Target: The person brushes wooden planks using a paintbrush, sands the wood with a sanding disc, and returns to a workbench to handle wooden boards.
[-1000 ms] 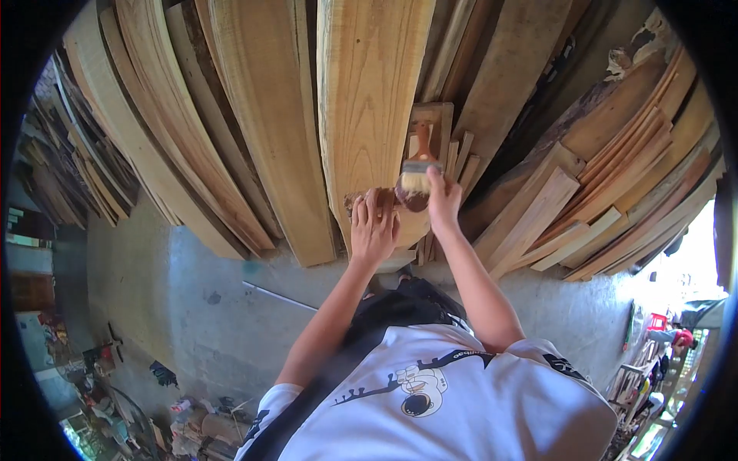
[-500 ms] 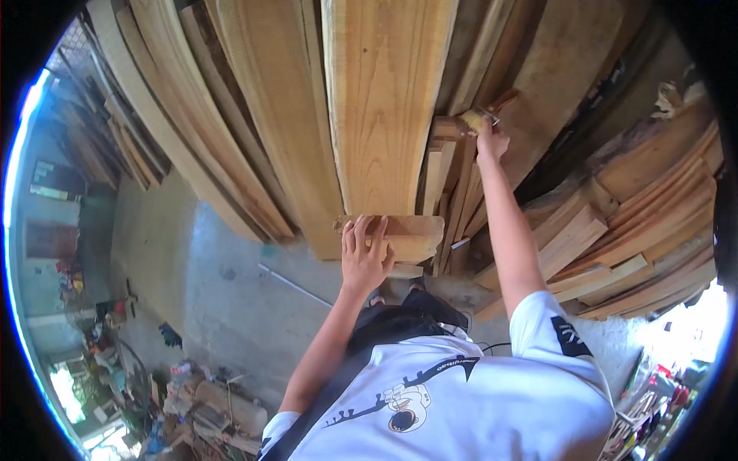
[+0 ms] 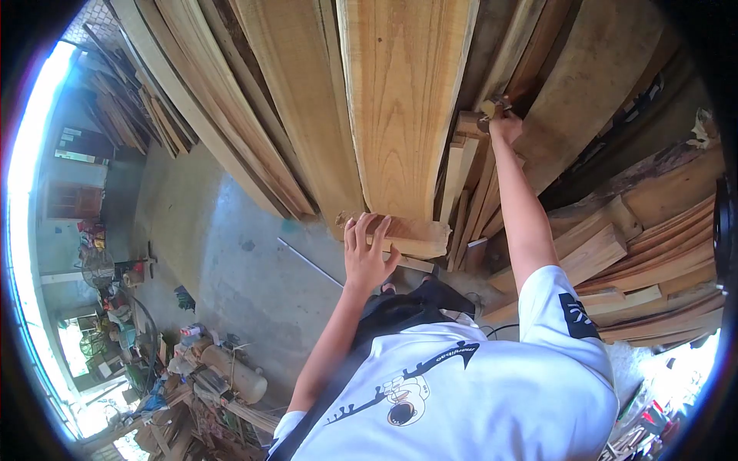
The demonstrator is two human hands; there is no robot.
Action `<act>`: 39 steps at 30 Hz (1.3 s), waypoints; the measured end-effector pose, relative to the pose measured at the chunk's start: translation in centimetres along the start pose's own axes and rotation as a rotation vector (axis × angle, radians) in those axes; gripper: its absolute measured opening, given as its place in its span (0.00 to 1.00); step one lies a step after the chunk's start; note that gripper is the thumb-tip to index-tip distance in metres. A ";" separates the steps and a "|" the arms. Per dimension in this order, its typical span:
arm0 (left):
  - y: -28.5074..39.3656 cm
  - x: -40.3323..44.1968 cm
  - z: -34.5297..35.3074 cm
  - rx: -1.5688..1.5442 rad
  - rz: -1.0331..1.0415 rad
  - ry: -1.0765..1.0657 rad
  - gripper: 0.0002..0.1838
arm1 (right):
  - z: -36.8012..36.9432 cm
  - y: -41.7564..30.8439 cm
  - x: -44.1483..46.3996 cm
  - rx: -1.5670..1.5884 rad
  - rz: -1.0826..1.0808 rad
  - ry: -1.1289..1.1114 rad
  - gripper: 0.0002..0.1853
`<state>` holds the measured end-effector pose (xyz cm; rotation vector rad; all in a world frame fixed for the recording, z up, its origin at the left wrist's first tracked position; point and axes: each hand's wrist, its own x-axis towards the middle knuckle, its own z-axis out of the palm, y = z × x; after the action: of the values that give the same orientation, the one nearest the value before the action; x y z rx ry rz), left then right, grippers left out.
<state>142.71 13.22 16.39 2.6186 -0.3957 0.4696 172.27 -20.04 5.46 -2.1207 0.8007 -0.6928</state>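
Note:
A short wooden block [image 3: 415,237] lies across the lower end of a wide pale board [image 3: 407,115]. My left hand [image 3: 369,253] rests on the block's left part, its fingers spread over the top edge and the thumb apart. Up and to the right, my right arm is stretched out and my right hand [image 3: 506,127] is closed round a brush [image 3: 492,110]. The brush is small and blurred here, over the end of a wood piece [image 3: 469,121] beside the wide board. Its handle is mostly hidden.
Long planks [image 3: 300,115] stand to the left of the wide board. More stacked boards [image 3: 661,253] are at the right. A thin pale rod [image 3: 310,262] lies on the concrete floor [image 3: 231,246]. Clutter and a grey cylinder [image 3: 234,373] sit at the lower left.
My right hand has moved the brush away from the block, up and to the right. My left hand has stayed on the block. The whole view has shifted with my head.

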 end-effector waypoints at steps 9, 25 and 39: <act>0.2 0.6 0.5 0.016 -0.023 -0.007 0.34 | 1.7 2.5 0.8 0.197 0.064 0.032 0.23; 0.0 1.4 1.0 0.006 -0.027 -0.009 0.34 | 0.0 1.8 3.3 0.351 -0.138 -0.387 0.26; -0.3 2.3 1.8 0.033 -0.020 -0.028 0.33 | 1.1 3.1 5.4 0.179 -0.097 -0.393 0.30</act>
<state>145.37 12.20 15.68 2.6608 -0.3736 0.4363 175.62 -25.03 3.51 -2.0492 0.4084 -0.3612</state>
